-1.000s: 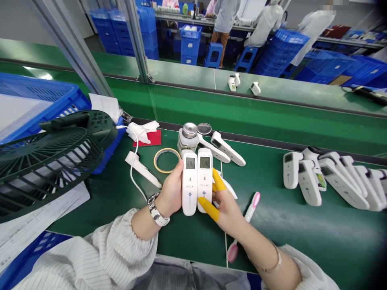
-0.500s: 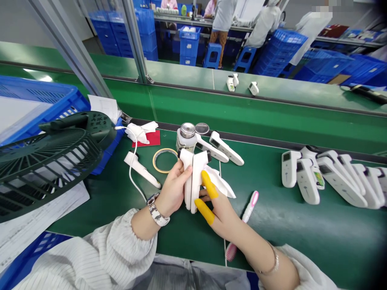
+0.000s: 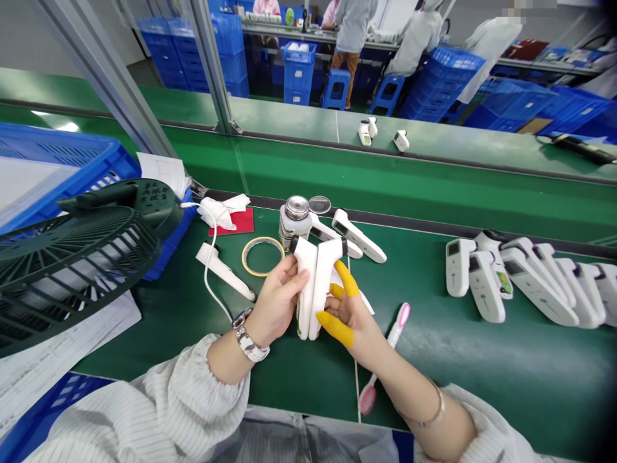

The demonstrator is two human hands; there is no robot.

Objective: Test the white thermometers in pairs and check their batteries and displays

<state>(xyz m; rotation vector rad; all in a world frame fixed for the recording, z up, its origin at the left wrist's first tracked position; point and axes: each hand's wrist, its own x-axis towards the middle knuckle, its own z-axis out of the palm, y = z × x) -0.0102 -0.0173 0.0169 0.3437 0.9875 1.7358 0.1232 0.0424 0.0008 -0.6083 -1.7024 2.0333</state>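
Two white handheld infrared thermometers stand side by side above the table, black-tipped heads up. My left hand (image 3: 277, 299) is closed round the left thermometer (image 3: 305, 289), thumb on its side. My right hand (image 3: 357, 325), with yellow finger cots on several fingers, is closed on the right thermometer (image 3: 322, 286). The two bodies touch along their handles, and their heads point apart. A piece of white cloth or tissue (image 3: 367, 303) shows behind my right fingers; whether they grip it is hidden. Just beyond stands a metal-topped bottle (image 3: 295, 222).
A thermometer (image 3: 224, 273) lies left, beside a tape roll (image 3: 245, 262) and white cable. A pink-and-white brush (image 3: 398, 325) lies right, several thermometers (image 3: 537, 283) farther right. Another thermometer (image 3: 360, 236) lies behind. A dark green fan (image 3: 96, 251) and blue crate (image 3: 116, 157) flank the left.
The thermometers have shifted slightly right, and their heads have turned farther apart. My right fingers have moved on the right thermometer, and less of the white cloth shows.
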